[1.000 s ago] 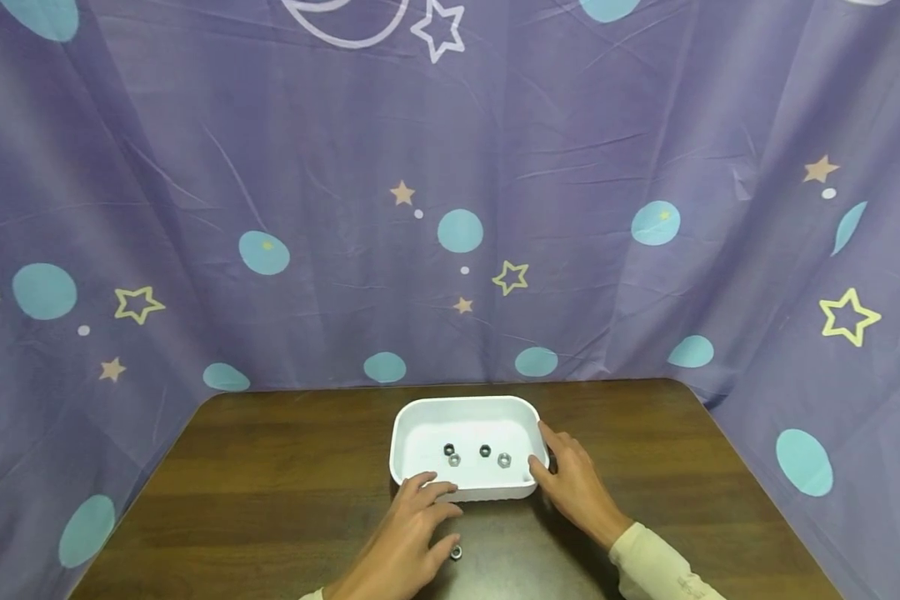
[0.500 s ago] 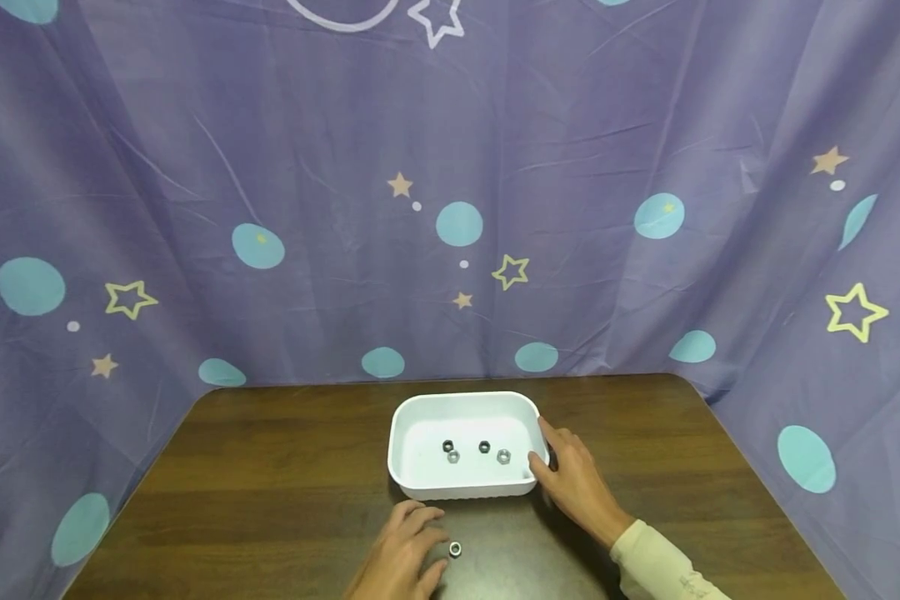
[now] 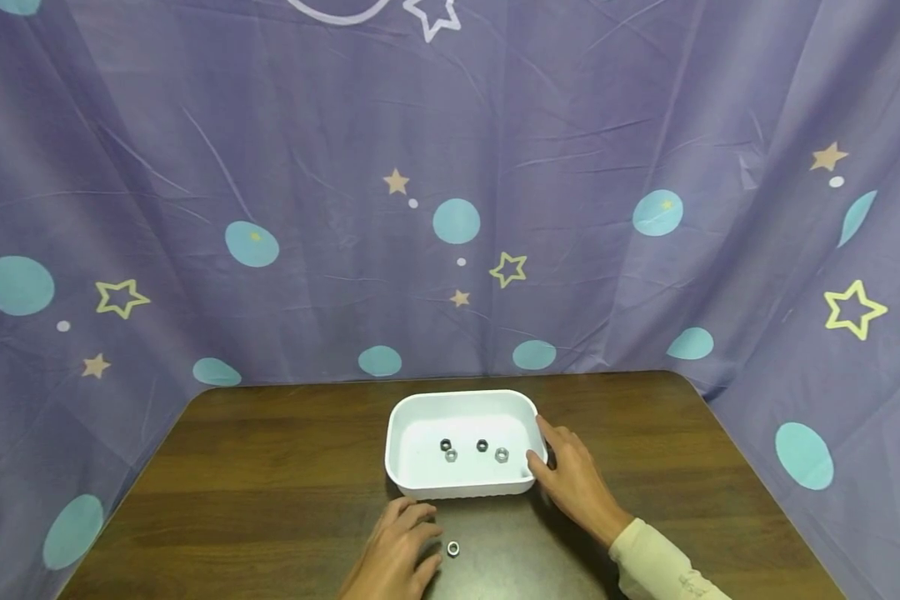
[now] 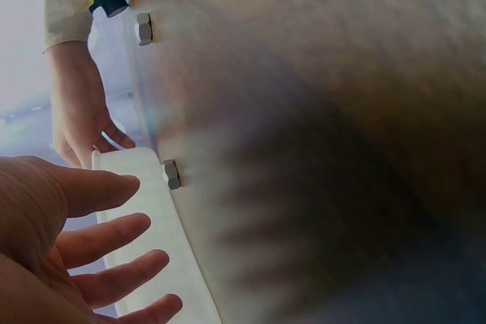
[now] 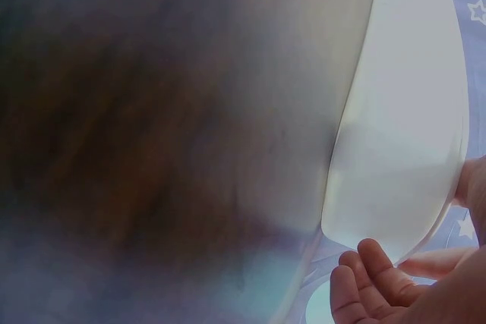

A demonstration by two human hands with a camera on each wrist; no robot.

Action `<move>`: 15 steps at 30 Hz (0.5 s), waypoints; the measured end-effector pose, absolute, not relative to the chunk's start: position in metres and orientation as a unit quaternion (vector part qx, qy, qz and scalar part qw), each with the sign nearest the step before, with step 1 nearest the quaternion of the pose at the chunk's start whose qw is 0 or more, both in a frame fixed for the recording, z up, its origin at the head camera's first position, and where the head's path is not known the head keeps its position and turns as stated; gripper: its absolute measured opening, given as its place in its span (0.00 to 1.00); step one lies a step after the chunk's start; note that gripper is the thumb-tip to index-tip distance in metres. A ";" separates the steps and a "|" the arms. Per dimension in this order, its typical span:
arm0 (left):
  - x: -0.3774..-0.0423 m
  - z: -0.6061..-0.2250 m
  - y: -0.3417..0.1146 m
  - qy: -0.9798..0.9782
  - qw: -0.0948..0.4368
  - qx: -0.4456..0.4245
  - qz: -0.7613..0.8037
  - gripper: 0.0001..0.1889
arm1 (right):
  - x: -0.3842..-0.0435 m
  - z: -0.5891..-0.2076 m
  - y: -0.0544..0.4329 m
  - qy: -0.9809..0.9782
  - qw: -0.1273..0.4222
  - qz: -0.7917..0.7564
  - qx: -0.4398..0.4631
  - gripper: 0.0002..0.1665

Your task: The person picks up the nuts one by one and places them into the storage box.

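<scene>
A white tray holds several hex nuts, two dark and two silver. My right hand grips its right end, the thumb over the rim and the fingers on the outside, as the right wrist view also shows. My left hand hovers in front of the tray's near left corner with fingers spread and nothing in them. To the right of its fingertips a silver nut sits on the table. The left wrist view shows a nut near the tray and another nut farther off.
The dark wooden table extends on both sides of the tray. Behind it and at its sides hangs a purple curtain with stars and blue spots. A small black object sits by the right sleeve in the left wrist view.
My left hand has drawn back from the tray's near rim towards the front edge, baring the nut on the table. My right hand stays at the tray's right end. The view tilts slightly.
</scene>
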State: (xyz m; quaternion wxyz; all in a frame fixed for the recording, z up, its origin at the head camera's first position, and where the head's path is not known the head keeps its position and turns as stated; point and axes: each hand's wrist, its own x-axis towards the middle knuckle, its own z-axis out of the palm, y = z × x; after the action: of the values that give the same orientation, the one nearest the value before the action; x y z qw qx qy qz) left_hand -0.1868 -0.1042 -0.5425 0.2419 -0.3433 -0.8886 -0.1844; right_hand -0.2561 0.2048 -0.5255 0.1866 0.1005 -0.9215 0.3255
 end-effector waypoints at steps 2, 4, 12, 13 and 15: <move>-0.190 -0.550 -0.106 -0.881 0.257 -0.349 -0.188 0.14 | -0.256 -0.525 0.205 -0.921 0.186 0.327 0.101 0.38; -0.190 -0.553 -0.106 -0.880 0.260 -0.349 -0.189 0.14 | -0.256 -0.525 0.205 -0.921 0.186 0.327 0.101 0.38; -0.187 -0.550 -0.109 -0.895 0.234 -0.307 -0.225 0.17 | -0.255 -0.524 0.205 -0.921 0.187 0.327 0.102 0.37; -0.190 -0.555 -0.112 -0.894 0.235 -0.305 -0.230 0.17 | -0.255 -0.524 0.205 -0.921 0.187 0.327 0.102 0.37; -0.199 -0.570 -0.117 -0.886 0.250 -0.298 -0.251 0.18 | -0.255 -0.524 0.205 -0.921 0.187 0.328 0.102 0.37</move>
State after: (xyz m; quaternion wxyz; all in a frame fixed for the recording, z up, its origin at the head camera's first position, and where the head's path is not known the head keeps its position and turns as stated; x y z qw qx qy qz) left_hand -0.1987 -0.1172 -0.5699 0.2496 -0.2985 -0.8862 -0.2515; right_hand -0.2554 0.2046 -0.5241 0.1870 0.1020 -0.9205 0.3276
